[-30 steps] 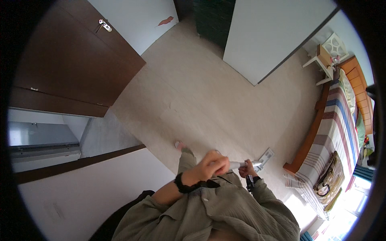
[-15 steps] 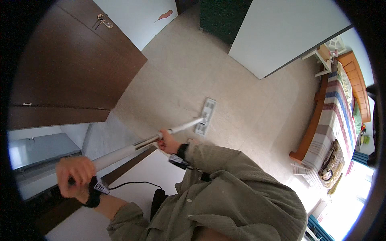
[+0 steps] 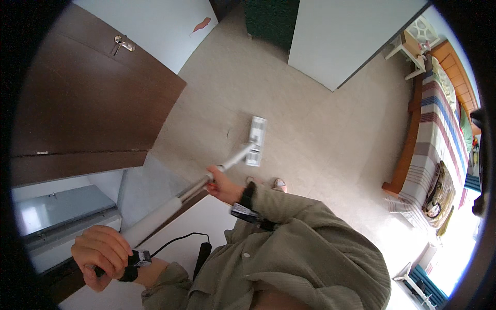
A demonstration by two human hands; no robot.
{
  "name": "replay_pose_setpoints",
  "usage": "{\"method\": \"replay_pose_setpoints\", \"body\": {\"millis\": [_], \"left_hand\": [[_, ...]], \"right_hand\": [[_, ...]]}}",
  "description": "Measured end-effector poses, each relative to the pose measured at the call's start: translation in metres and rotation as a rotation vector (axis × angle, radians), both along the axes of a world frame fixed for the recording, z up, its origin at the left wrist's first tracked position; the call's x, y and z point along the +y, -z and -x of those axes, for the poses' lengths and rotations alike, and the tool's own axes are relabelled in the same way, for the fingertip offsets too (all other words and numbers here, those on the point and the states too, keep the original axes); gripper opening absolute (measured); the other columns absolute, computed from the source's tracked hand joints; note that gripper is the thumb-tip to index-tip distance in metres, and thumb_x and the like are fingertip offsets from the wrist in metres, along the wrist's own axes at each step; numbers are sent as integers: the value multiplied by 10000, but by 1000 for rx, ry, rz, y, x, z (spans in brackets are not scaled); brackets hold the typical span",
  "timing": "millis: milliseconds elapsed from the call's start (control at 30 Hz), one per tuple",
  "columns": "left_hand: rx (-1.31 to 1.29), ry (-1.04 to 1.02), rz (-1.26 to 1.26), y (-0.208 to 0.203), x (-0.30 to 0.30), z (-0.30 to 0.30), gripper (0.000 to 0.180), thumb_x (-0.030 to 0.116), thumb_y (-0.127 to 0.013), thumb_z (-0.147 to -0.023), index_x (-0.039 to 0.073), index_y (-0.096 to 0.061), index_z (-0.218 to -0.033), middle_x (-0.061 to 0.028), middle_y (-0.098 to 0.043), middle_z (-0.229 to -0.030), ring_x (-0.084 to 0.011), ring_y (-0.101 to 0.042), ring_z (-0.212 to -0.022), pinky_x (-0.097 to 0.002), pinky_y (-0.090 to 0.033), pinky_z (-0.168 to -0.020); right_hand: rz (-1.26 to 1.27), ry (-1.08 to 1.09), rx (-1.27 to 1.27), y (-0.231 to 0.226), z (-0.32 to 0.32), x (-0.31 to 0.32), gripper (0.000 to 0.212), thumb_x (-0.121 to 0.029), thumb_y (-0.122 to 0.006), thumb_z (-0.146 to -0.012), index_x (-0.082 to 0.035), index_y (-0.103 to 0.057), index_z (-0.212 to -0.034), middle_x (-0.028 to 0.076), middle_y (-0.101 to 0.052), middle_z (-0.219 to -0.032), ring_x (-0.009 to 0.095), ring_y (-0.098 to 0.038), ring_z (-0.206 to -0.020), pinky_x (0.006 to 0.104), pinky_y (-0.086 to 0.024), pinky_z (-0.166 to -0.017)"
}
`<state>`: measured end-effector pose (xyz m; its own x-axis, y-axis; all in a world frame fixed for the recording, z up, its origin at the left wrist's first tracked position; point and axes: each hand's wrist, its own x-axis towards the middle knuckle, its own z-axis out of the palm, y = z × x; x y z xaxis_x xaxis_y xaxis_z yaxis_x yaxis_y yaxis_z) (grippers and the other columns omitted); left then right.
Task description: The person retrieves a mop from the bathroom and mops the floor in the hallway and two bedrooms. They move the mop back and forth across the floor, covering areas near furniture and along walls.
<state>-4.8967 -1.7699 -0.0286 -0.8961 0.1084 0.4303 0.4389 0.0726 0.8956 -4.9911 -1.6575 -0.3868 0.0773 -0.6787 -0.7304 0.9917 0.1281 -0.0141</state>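
Observation:
A flat mop with a white, partly metallic pole [image 3: 161, 213] slants across the view from lower left toward the middle. Its rectangular white-and-grey head [image 3: 257, 138] lies on the beige floor, slightly blurred. My left hand [image 3: 103, 252] is closed around the upper end of the pole, where a dark tip shows under the fingers. Farther down, my right hand [image 3: 225, 186] wraps round the metallic section, near the joint with the thinner lower tube. Both wrists wear black bands with small devices, and a black cable runs from the left one.
A brown door [image 3: 93, 98] stands at the left, above a grey metal box [image 3: 67, 206]. A white panel [image 3: 346, 41] and a dark green cabinet [image 3: 271, 20] are at the far side. Along the right is a wooden bed [image 3: 400, 160] with striped bedding. My shoes [image 3: 280, 184] show below the mop head.
The mop head has shifted a little left and away from me. My left hand and the pole's upper end have come lower and nearer. The whole view has turned slightly.

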Motion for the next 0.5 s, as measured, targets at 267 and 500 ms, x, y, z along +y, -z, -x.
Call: {"method": "replay_pose_setpoints", "body": {"millis": [267,500], "left_hand": [[-253,324,-473,126,91,104,328,83,-420,-878,74,-423,-551,-70,-500,-593,-205,-444,-555,-336,-388,-555],[-570,653,-488,249,254,174,394,150,-395,-970,40,-402,-592,-31,-433,-589,-135,-394,-561,-295,-360,-580]], "right_hand": [[-322,510,-82,53,56,240,308,-398,-523,-865,-117,-438,-773,-25,-316,-587,93,-296,-463,241,-201,-386],[-601,836,-160,150,7,463,417,-453,-582,-771,-153,-338,-615,-21,-256,-487,116,-276,-387,255,-224,-357]]}}
